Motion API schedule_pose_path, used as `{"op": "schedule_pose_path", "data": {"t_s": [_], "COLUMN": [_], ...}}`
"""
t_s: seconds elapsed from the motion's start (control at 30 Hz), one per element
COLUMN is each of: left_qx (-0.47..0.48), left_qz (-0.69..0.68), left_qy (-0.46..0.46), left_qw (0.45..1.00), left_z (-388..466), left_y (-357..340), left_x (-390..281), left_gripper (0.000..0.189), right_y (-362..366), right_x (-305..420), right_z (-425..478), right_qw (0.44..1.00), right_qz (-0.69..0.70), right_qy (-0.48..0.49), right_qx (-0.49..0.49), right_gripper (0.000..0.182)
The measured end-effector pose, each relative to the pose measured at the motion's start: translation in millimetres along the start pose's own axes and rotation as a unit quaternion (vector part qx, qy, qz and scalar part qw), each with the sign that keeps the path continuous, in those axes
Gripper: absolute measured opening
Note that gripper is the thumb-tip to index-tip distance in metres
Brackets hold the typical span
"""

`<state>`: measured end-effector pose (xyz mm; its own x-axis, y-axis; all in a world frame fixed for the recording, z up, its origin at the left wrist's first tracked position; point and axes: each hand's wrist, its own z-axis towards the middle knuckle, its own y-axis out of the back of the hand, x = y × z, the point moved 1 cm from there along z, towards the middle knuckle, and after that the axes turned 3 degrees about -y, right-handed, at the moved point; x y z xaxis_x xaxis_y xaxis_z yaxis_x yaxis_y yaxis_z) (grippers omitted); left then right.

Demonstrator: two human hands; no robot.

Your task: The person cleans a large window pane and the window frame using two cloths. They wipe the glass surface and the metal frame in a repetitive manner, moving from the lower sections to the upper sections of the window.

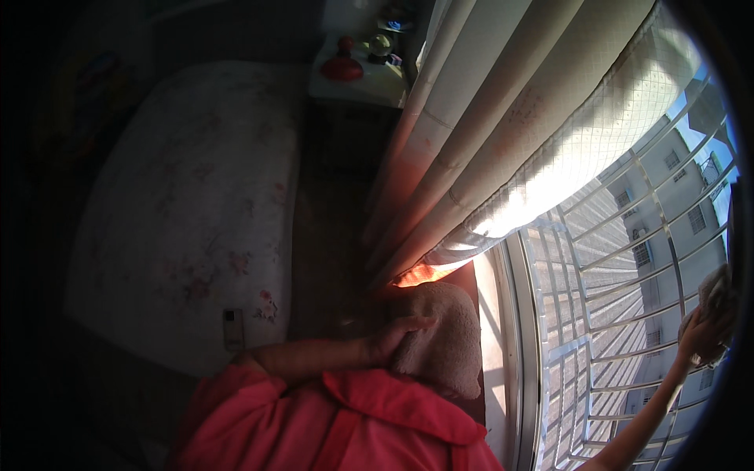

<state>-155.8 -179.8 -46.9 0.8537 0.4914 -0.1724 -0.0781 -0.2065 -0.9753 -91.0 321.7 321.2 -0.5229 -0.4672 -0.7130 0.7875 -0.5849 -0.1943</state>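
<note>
My left hand (402, 334) grips a brown terry towel (450, 344), with the thumb lying over its near side. The towel hangs in front of my red clothing, beside the window sill (492, 347). At the far right, my right arm reaches up across the window, and my right hand (701, 340) holds a bunched greyish cloth (714, 300). Whether that cloth touches the glass or the metal window bars (665, 224) cannot be told. Part of it is lost in the dark rim of the view.
A light patterned curtain (530, 112) hangs above the towel along the window frame (524, 329). To the left is a bed with a floral cover (194, 194), a phone (233, 329) on its edge. A white bedside table (377, 88) holds a red object (341, 66). Buildings stand outside.
</note>
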Motion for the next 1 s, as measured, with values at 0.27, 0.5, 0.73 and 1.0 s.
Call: {"op": "schedule_pose_path", "data": {"t_s": [0.27,0.5,0.73,1.0], "left_qx": [-0.069,-0.011,0.010,0.011], "left_qz": [0.039,0.013,0.067,0.111], "left_qy": [-0.036,-0.007,0.019,-0.048], "left_qw": [0.996,1.000,0.997,0.993], "left_z": [12,7,-6,-12], "left_y": [2,-2,-14,-9], "left_x": [3,8,3,1], "left_gripper": [0.064,0.054,0.052,0.050], "right_y": [38,100,42,8], "right_x": [47,79,-31,47], "right_z": [-23,-38,-46,-14], "right_qw": [0.982,0.923,0.978,0.994], "right_qz": [0.012,0.041,-0.051,0.025], "right_qy": [-0.049,0.077,0.053,-0.052], "right_qx": [0.180,0.375,0.198,0.088], "right_gripper": [0.076,0.087,0.062,0.068]}}
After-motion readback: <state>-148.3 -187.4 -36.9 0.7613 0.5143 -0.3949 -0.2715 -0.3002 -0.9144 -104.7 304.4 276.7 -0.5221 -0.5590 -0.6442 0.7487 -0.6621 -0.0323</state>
